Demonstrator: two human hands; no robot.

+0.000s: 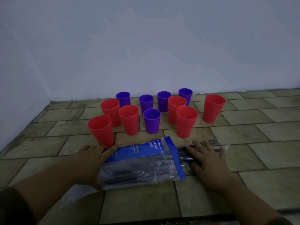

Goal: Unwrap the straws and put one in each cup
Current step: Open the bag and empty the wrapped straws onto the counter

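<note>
Left hand [90, 159] resting straight-fingered against straw packet [142, 164]; right hand [209, 159] pressing spread fingers on protruding black straws [185, 155]. Film looking slick, crinkly, light; pinching straw ends likely best.

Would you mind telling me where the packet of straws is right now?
In the head view, the packet of straws lies low in the centre on the tiled surface, between the left hand and the right hand, in front of the cups.
</note>
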